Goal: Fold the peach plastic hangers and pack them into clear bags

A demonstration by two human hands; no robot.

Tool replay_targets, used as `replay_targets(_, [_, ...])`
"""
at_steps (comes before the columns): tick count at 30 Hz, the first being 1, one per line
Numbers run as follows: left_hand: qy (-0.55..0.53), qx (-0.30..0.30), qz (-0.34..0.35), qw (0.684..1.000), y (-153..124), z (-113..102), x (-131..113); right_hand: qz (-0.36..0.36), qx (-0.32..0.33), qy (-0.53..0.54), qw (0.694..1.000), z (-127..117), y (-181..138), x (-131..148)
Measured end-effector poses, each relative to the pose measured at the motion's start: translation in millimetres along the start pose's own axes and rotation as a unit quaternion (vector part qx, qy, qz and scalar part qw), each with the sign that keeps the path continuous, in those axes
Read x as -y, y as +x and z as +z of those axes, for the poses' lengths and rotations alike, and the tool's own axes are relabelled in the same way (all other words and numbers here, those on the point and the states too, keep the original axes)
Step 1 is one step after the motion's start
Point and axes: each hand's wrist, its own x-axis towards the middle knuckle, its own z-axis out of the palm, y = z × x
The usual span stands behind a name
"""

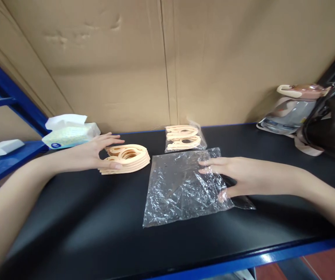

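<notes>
Currently: one packed bag lies at the shelf's back edge, sealed or not unclear | stack loose, left of centre, outside the empty bag at centre | left hand in from the left edge, fingers over, thumb under, clasping stack | right hand flat, fingers spread, pressing empty bag's right side.

- Tissue pack, back left (one tissue protruding).
- Filled bag of peach plastic pieces, by cardboard wall.
- Clear jug touching dark handbag, right.
</notes>
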Motion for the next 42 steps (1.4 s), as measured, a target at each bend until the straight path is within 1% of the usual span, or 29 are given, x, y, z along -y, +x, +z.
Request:
replay_targets(2, [-0.007, -0.004, -0.001, 1.000, 1.1, 1.8, 1.2, -0.007, -0.003, -0.010, 1.000, -0.9, 1.1, 1.6])
replay_targets(6, [-0.027, -0.049, 0.015, 0.998, 2.9, 7.7, -1.9, -0.006, -0.013, -0.042, 0.999, -2.3, 0.4, 6.3])
replay_targets(8, [-0.035, -0.059, 0.016, 0.998, 3.1, 9.7, -4.5, -0.005, -0.025, -0.052, 0.998, -1.8, -0.9, 7.5])
replay_targets(12, [-0.038, -0.040, 0.007, 0.998, 3.5, 7.9, -8.9, -0.010, -0.048, -0.052, 0.997, -1.1, -1.8, 6.7])
replay_targets(16, [-0.036, -0.043, 0.014, 0.998, 5.6, 1.7, -14.1, -0.026, -0.042, -0.035, 0.998, -5.8, -1.2, 8.7])
replay_targets(18, [-0.042, -0.063, 0.022, 0.997, 6.0, -1.4, -22.0, -0.018, -0.035, -0.047, 0.998, -9.6, -2.0, 12.4])
replay_targets(20, [-0.050, -0.098, 0.034, 0.993, 5.0, -2.7, -35.9, -0.001, -0.042, -0.072, 0.997, -12.4, -3.0, 16.9])
replay_targets(22, [-0.045, -0.129, 0.042, 0.990, 2.7, 0.0, -54.8, 0.006, -0.086, -0.076, 0.993, -12.9, -3.0, 21.0])
replay_targets(23, [-0.032, -0.143, 0.053, 0.988, 1.1, 3.3, -65.2, 0.008, -0.119, -0.061, 0.991, -11.9, -2.2, 22.7])
replay_targets(25, [-0.017, -0.163, 0.105, 0.981, -2.8, 14.2, -85.6, 0.016, -0.184, 0.007, 0.983, -7.7, 1.2, 25.5])
replay_targets(27, [-0.001, -0.194, 0.162, 0.967, -7.3, 28.7, -103.1, 0.024, -0.206, 0.110, 0.972, -1.3, 6.4, 27.8])
replay_targets(28, [-0.001, -0.203, 0.189, 0.961, -9.6, 36.1, -110.1, 0.025, -0.197, 0.164, 0.966, 2.2, 9.2, 29.1])
replay_targets(30, [0.004, -0.219, 0.217, 0.951, -13.9, 48.8, -120.6, 0.020, -0.160, 0.259, 0.952, 8.5, 14.2, 32.0])
replay_targets(32, [0.009, -0.220, 0.229, 0.948, -17.2, 56.8, -126.4, 0.019, -0.126, 0.328, 0.936, 12.7, 17.5, 35.5])
replay_targets(34, [0.010, -0.213, 0.231, 0.949, -19.0, 60.0, -128.6, 0.022, -0.099, 0.383, 0.918, 14.0, 18.9, 38.7])
replay_targets(38, [0.004, -0.208, 0.234, 0.950, -18.4, 59.2, -127.2, 0.042, -0.075, 0.455, 0.886, 11.0, 18.1, 41.8])
replay_targets(42, [0.006, -0.197, 0.252, 0.948, -16.1, 58.6, -125.2, 0.062, -0.070, 0.478, 0.873, 9.8, 17.8, 40.4])
